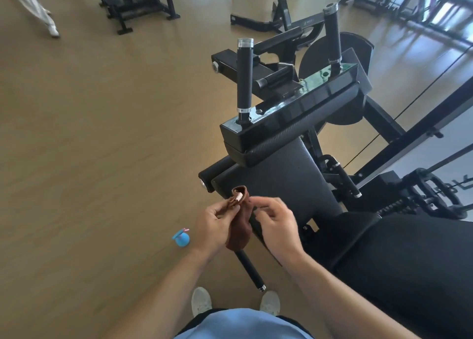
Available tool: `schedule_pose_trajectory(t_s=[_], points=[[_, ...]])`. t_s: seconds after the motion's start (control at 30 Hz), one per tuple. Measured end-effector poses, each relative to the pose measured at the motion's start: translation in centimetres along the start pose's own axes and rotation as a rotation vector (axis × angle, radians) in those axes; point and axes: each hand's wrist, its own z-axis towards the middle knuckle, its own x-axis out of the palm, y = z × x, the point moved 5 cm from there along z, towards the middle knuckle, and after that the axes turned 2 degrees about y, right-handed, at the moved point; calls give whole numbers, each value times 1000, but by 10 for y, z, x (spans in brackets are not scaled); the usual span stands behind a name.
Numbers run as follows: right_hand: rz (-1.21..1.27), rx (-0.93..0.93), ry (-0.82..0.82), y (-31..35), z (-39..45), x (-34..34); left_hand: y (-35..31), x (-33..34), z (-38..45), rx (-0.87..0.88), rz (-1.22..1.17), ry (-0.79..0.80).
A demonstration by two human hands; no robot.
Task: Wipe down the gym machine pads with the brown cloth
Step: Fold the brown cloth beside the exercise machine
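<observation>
A small brown cloth (239, 226) with a white tag near its top hangs bunched between my two hands in front of my chest. My left hand (213, 226) pinches its upper left edge. My right hand (276, 223) pinches its upper right edge with thumb and forefinger. Just behind the cloth lies the machine's long black seat pad (281, 182). Above that sits a black padded crossbar (302, 131), and a large black pad (404, 262) fills the lower right. Neither hand touches a pad.
Two upright black handles (244, 75) (332, 31) rise from the machine's top block. A black bar (250, 269) sticks out low near my shoes. A blue spray bottle (182, 238) lies on the wooden floor to my left. Other machines stand far back.
</observation>
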Motion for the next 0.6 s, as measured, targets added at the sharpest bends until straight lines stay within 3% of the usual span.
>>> schedule_pose_trajectory(t_s=[0.07, 0.17, 0.27, 0.6], points=[[-235, -119, 15, 5, 12, -11, 1, -6, 2, 11, 5, 55], [-554, -287, 201, 7, 24, -11, -1, -13, 1, 56, 67, 172], [-747, -393, 289, -1, 26, -6, -1, -23, 3, 105, 107, 171], [-808, -363, 406, -28, 6, 12, 0, -38, -5, 138, 197, 58]])
